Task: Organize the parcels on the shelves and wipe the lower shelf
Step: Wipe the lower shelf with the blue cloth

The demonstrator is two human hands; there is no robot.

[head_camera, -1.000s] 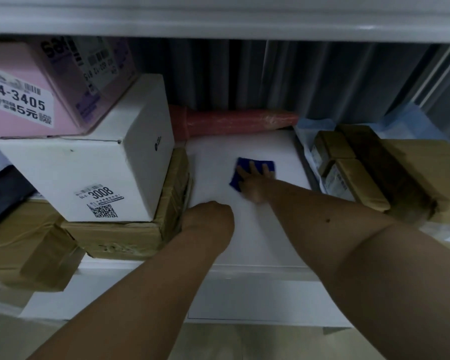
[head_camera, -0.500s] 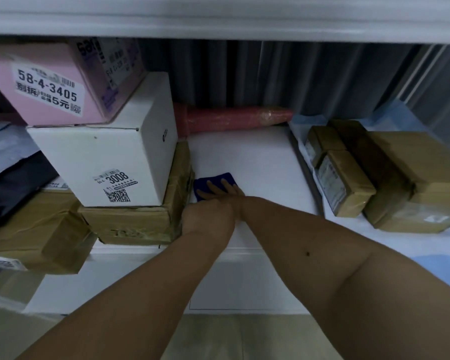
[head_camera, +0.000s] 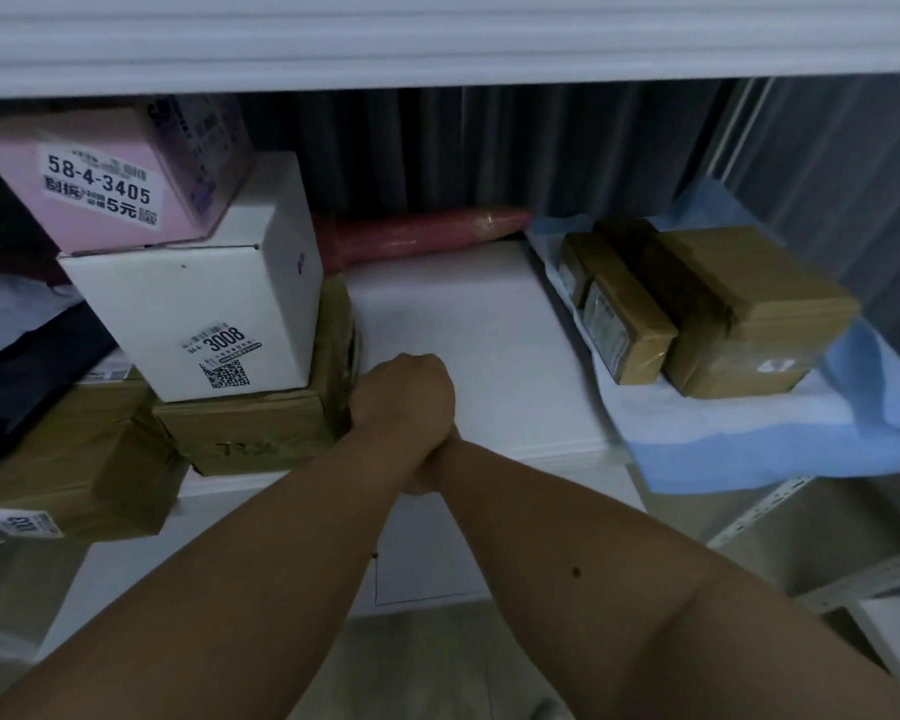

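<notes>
Head view: the left hand [head_camera: 404, 394] is curled into a fist at the near edge of the white lower shelf [head_camera: 468, 324], knuckles up, just beside the right end of a flat brown carton [head_camera: 250, 428]. Whether anything is inside the fist cannot be told. The right hand [head_camera: 430, 467] is almost wholly hidden beneath the left wrist; only a sliver of it shows at the shelf's front lip, so its fingers and whatever it may hold cannot be made out. The two forearms cross there, right under left.

On the left of the shelf, a white box labelled 3008 [head_camera: 204, 309] stands on the flat brown carton, and a pink box labelled 58-4-3405 [head_camera: 105, 174] leans tilted on the white one. Nearer and further left lies a taped brown parcel [head_camera: 74, 475], overhanging the shelf front. Along the far edge, against a grey curtain [head_camera: 489, 148], lies a long red wrapped roll [head_camera: 422, 233].

On the right, a small brown parcel [head_camera: 619, 324] and a larger brown parcel [head_camera: 749, 309] sit touching side by side on a light blue plastic mailer [head_camera: 801, 439], whose near end hangs off the shelf front. The bare middle strip of shelf runs between the two groups.
</notes>
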